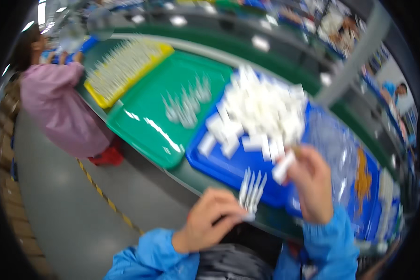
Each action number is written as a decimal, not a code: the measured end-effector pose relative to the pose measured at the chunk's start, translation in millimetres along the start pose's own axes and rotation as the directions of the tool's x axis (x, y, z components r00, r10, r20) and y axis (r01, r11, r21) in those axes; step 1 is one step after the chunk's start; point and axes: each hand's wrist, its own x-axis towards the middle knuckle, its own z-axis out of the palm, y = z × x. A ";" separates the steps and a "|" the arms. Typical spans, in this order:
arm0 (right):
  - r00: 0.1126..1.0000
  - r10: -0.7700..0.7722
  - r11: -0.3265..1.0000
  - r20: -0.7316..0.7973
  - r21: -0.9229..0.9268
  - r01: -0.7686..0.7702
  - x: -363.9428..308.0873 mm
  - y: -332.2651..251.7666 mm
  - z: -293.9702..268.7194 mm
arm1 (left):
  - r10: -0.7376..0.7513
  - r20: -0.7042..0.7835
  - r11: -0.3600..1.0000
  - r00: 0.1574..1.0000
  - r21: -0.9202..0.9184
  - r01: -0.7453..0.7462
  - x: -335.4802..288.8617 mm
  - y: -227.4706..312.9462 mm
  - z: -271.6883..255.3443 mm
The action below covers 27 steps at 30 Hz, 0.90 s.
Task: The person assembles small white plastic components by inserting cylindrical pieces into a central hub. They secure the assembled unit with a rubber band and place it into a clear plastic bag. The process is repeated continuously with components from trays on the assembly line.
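My right hand pinches a white plastic block-shaped piece above the front part of a blue tray. Blur hides the piece's details. My left hand is lower and to the left, near the table's front edge. Its thumb and fingers come together on a small pale piece, too smeared to name. Directly beside those fingertips, several slim white pointed pieces form a row with their tips away from me. A heap of loose white plastic pieces covers the back of the blue tray.
To the left, a green tray carries several clear-white pointed pieces. Beyond it, a yellow tray is packed with similar ones. Clear plastic bags and orange pieces lie at right. A person in pink works at far left.
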 end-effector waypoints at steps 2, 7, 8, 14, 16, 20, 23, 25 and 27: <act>1.000 0.021 0.997 -0.021 0.071 -0.020 -2.5 6.2 6.1 | -0.080 0.011 0.993 0.997 -0.088 0.081 -14.2 -5.1 6.8; 0.998 -0.034 0.999 -0.058 0.040 0.037 -14.0 7.2 -4.4 | -0.104 0.178 0.991 0.979 -0.061 0.116 -12.7 0.5 8.1; 0.997 -0.061 0.998 -0.046 0.018 0.061 -14.5 7.9 -6.6 | -0.108 0.175 0.991 0.979 -0.060 0.120 -13.0 -0.8 9.4; 0.986 -0.003 0.994 0.167 -0.107 0.021 -25.0 9.7 -10.8 | -0.010 0.136 1.000 0.991 0.013 0.008 -4.2 -1.0 13.3; 0.983 0.018 0.999 0.181 -0.053 -0.009 -31.1 5.3 -2.7 | 0.001 0.062 1.000 0.998 0.016 -0.002 -5.8 -6.2 15.7; 0.904 -0.278 0.837 0.325 -0.380 0.394 -43.1 11.3 2.3 | 0.075 -0.094 0.996 0.993 0.048 -0.071 -9.1 -12.2 19.0; 0.838 -0.407 0.802 0.363 -0.296 0.518 -45.9 14.5 13.4 | 0.119 -0.149 0.991 0.982 0.083 -0.108 -17.2 -20.1 16.0; 0.839 -0.345 0.802 0.420 -0.332 0.496 -37.7 4.4 15.6 | 0.123 -0.169 0.989 0.978 0.108 -0.106 -21.9 -21.9 11.3; 0.851 -0.307 0.758 0.426 -0.430 0.489 -18.4 -4.1 21.0 | 0.127 -0.181 0.983 0.975 0.153 -0.099 -22.6 -21.1 5.5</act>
